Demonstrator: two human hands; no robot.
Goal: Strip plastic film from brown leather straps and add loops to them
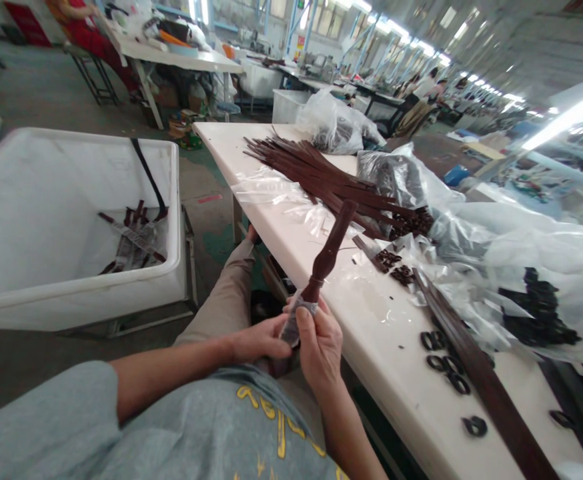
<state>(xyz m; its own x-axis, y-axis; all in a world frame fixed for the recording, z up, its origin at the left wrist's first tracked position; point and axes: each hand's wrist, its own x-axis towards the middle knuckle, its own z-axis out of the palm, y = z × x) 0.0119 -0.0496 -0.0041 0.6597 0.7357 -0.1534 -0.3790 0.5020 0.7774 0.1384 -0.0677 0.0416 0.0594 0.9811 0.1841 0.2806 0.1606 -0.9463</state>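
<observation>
A folded dark brown strap stands up at a slant between my hands, above my lap. Its lower end is inside a clear plastic sleeve. My right hand is closed round the sleeved part, thumb on top. From the other side my left hand pinches the lower part of the sleeve; some of its fingers are hidden. To the right of my hands is the white table, with a pile of long brown straps at its far part and small black loops nearer me.
At the left stands a large white bin with several wrapped brown straps inside. Clear plastic bags crowd the table's right side. A long wide brown strap lies along the table. Another person sits at a far table.
</observation>
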